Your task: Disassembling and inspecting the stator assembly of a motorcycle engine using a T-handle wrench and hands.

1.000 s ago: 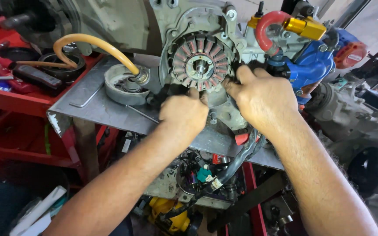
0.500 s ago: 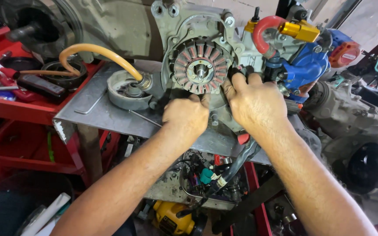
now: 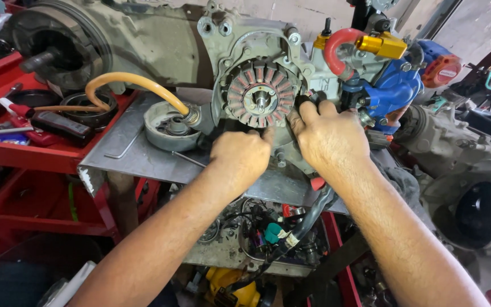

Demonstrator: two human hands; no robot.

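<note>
The stator point(image 3: 261, 95), its copper coils ringed in the engine case point(image 3: 240, 42), lies just above both hands, the right hand point(image 3: 329, 136) fingering its right rim, the left hand point(image 3: 241, 156) curled below it, its grasp hidden.

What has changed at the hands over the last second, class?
Both hands have crept up the engine: the right hand now has fingertips beside the stator, and the left hand sits just under it. Nothing was picked up or let go. The hose and metal plate stayed put.
</note>
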